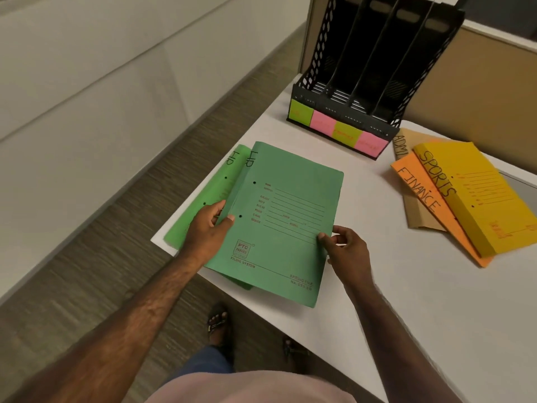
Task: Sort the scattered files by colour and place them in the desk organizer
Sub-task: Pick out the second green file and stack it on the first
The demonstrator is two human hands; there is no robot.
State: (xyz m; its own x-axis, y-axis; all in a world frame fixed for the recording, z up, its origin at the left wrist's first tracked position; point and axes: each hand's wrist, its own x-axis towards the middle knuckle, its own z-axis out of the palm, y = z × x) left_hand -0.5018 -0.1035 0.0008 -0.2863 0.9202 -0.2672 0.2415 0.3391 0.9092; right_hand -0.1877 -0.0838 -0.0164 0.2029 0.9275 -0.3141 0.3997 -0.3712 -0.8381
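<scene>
**Now gathering the greens before filing**

Nearest, both hands hold the top green file at the table's front-left corner. The left hand grips its spine edge, thumb on the cover and fingers curled beneath. The right hand pinches the opposite edge between thumb and fingers. This file lies over a second, lighter green file, which juts out to the left and partly overhangs the table edge; both bear the same handwritten marking near the top.

To the right, well apart from the greens, a fanned pile waits: a yellow file marked SPORTS on top, an orange file marked FINANCE beneath it, and a brown file lowest, its lettering partly hidden.

Farthest, the black organizer stands at the back of the table, its four slots apparently empty, with green and pink notes along its front.

Judging from this, the step in hand is squaring the two greens into one set. The next move calls for lifting both together, turning them upright and sliding them into one slot. Which slot I cannot tell, since the notes' writing is unreadable.
</scene>
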